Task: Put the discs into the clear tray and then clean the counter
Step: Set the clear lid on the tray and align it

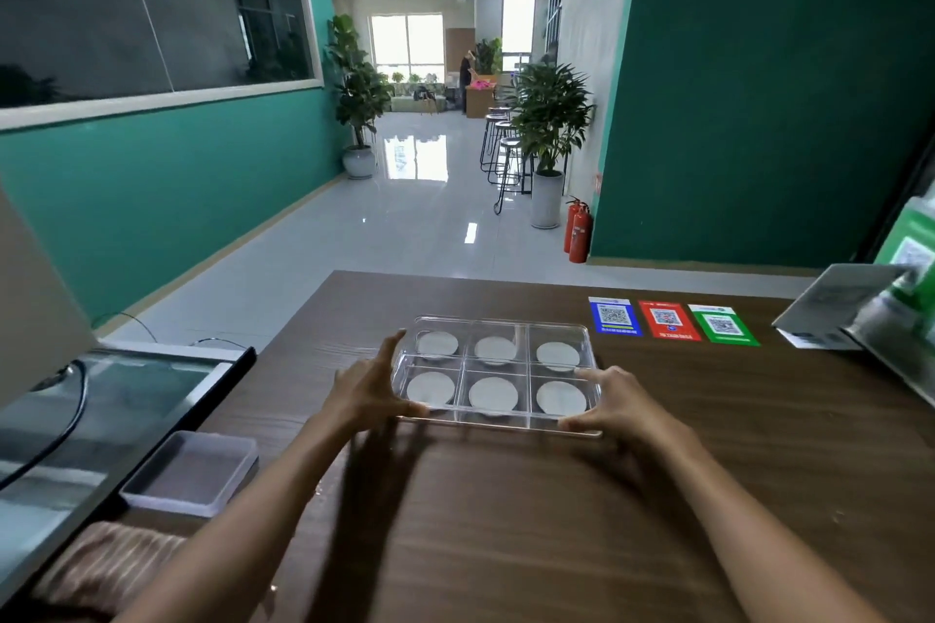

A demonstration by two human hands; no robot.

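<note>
I am holding the clear tray (496, 372) between my left hand (367, 392) and right hand (614, 402), its long axis running left-right, perhaps slightly lifted.

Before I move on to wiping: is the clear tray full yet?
Full: the clear tray has six compartments, a white disc in each.

Single head-worn wide-angle view looking forward and down from table's (506, 521) near edge, close above it, facing far edge and corridor (405, 218) stretching beyond.
</note>
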